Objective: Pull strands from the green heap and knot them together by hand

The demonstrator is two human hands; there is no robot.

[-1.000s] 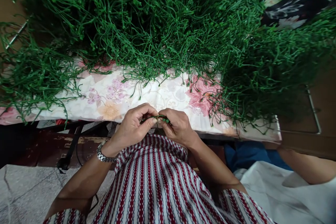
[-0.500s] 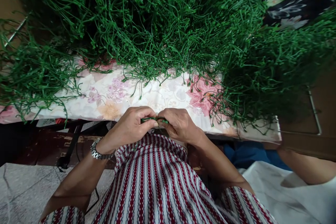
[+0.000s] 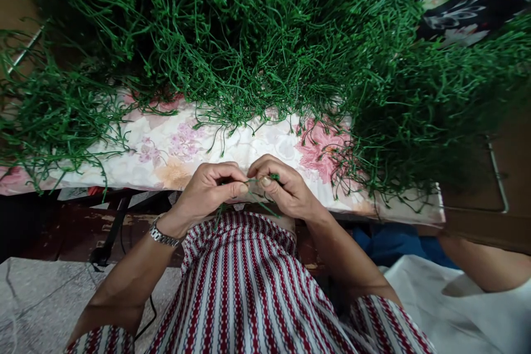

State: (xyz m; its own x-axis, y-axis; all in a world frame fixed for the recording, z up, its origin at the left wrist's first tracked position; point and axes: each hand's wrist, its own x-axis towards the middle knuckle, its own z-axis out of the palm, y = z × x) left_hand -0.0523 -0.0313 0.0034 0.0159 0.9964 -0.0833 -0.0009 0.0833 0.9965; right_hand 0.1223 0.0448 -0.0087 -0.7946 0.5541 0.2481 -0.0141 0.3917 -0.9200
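Thin green stems [image 3: 260,201], artificial-looking and flexible, run between my two hands just over the table's near edge. My left hand [image 3: 213,188] pinches one part of them between thumb and fingertips. Close beside it, my right hand [image 3: 286,185] is closed on the other part, with a small green tip showing above its thumb. Loose ends hang below both hands. Exactly how the stems cross or join is too small to tell. Beyond the hands, a large heap of similar green stems [image 3: 249,38] covers the far side of the table.
A flowered cloth [image 3: 257,146] covers the table. Smaller stem piles lie at left [image 3: 62,121] and right [image 3: 398,133]. A black floral fabric item [image 3: 460,5] is at the far right. Another person's bare limb [image 3: 489,263] shows at lower right, beside white cloth [image 3: 464,310].
Both hands have risen slightly, and my right hand has turned so its thumb shows. More of the green stems now shows between and below the fingers. The piles have not moved.
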